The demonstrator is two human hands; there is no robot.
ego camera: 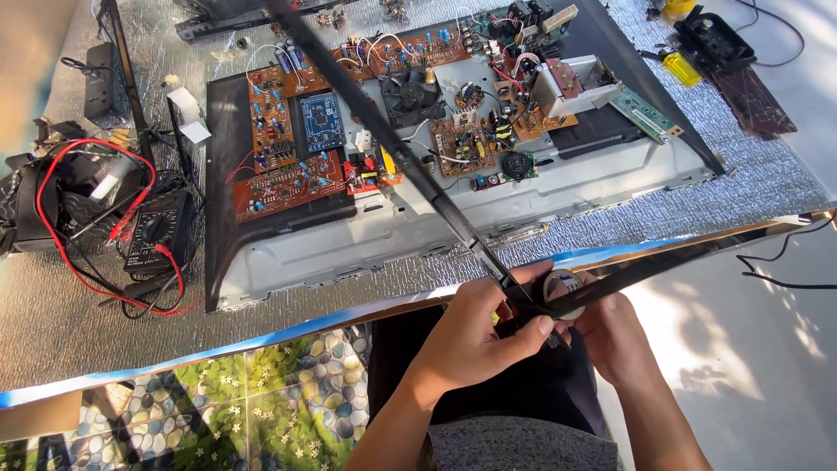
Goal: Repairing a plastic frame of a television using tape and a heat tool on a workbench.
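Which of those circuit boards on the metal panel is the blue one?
The small square board left of the black fan. It is dark blue; the boards around it, such as the long one below it, are reddish-brown.

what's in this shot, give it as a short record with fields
left hand: grips the corner of a thin black frame
right hand: holds a roll of black tape against that corner
frame: two long strips meeting at the hands
behind: opened screen chassis with brown circuit boards and a small black fan
left side: black multimeter with red leads
surface: silver foil mat
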